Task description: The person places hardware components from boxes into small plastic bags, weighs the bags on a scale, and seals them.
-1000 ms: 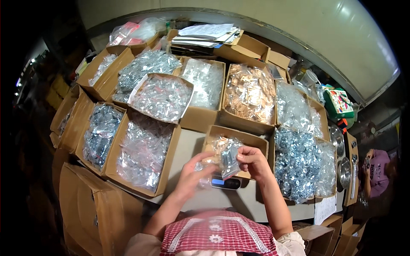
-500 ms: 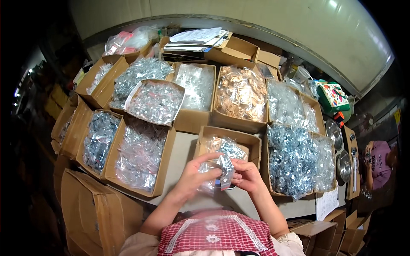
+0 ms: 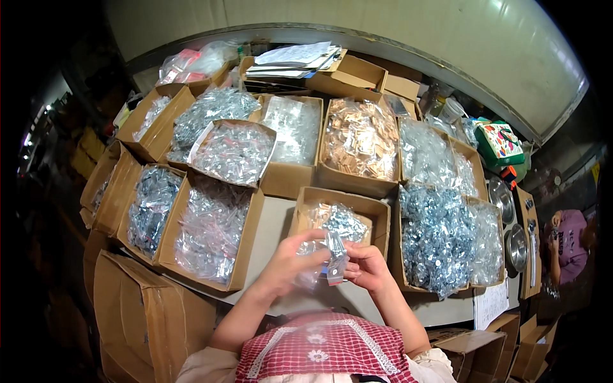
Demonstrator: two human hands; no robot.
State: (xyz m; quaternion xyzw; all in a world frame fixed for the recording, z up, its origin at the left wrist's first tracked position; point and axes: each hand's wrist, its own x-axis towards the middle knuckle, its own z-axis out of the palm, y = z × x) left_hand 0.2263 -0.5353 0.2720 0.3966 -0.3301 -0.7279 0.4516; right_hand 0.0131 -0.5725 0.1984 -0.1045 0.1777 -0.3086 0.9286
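Note:
In front of my apron, both hands are raised at the near edge of a small cardboard box point(image 3: 381, 220). My left hand point(image 3: 287, 263) is closed around clear plastic bags; one small bag point(image 3: 336, 260) has shiny metal pieces in it and a red strip at its lower end. The fingers of my right hand point(image 3: 369, 265) pinch the right side of that same bag. Bagged silvery parts point(image 3: 345, 221) and some copper-coloured ones lie in the box just beyond my fingers. Exactly what pieces the held bag contains is too small to make out.
Open cartons of bagged parts surround me: silvery bags point(image 3: 214, 230) at left, copper-coloured bags point(image 3: 361, 137) ahead, bluish metal bags point(image 3: 437, 239) at right. Metal bowls point(image 3: 516, 249) stand farther right. Papers point(image 3: 294, 54) lie at the back. Another person point(image 3: 568, 246) is at far right.
The held bag has shifted and tilted slightly between my hands. My right fingers have curled in closer around its edge.

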